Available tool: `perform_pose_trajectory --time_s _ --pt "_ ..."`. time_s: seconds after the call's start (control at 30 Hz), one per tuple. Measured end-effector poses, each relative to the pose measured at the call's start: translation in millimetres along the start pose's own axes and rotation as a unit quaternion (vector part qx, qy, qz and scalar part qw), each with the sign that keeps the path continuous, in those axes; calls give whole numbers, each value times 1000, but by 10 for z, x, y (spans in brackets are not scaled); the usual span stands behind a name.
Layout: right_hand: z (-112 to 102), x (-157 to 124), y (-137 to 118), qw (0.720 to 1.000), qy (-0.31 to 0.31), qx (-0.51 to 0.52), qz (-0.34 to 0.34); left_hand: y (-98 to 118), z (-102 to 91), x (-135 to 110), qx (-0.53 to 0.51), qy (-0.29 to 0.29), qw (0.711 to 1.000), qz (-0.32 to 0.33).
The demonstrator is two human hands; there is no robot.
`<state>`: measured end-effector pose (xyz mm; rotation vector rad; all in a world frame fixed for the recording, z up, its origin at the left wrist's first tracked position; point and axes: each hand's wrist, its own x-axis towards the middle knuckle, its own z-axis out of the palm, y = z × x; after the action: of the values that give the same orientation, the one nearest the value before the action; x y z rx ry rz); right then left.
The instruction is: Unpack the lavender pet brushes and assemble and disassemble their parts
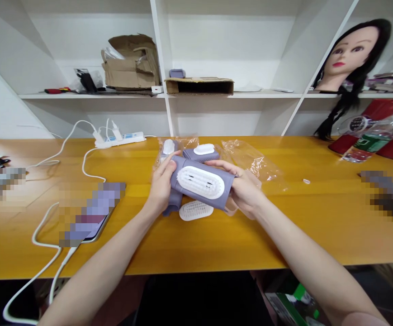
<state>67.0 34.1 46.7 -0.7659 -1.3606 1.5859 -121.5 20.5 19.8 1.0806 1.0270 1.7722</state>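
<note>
Above the tabletop I hold a purple plastic housing with a white oval bristled plate (201, 181) facing me. My left hand (163, 179) is closed on its left end, and my right hand (245, 188) grips the right end. A loose white bristled plate (196, 211) lies below it on the table. Another purple part (173, 202) shows partly behind my left hand. Two more purple housings with white ovals rest farther back, one at the centre (201, 153) and one in clear film (168, 147). Something pale and translucent (230, 208) shows under my right hand.
A clear plastic bag (253, 163) lies behind my right hand. On the left are a phone (96, 213), white cables and a power strip (121, 139). A bottle (369, 140) stands at the right. Shelves behind hold a cardboard box (131, 63) and a mannequin head (348, 54).
</note>
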Motion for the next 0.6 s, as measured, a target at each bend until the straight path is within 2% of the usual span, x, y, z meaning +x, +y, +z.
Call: perform_pose_trajectory --time_s 0.1,0.23,0.43,0.6 --pt "5 7 11 999 -28 21 23 -26 -12 16 -10 24 1000 -11" --pt "44 8 40 997 -59 54 1 4 33 -5 -57 42 995 -71" --pt "86 -20 21 997 -59 57 -4 41 42 -16 -64 27 984 -163" --pt "91 -34 -8 994 -74 75 15 74 10 -17 -34 -8 985 -166"
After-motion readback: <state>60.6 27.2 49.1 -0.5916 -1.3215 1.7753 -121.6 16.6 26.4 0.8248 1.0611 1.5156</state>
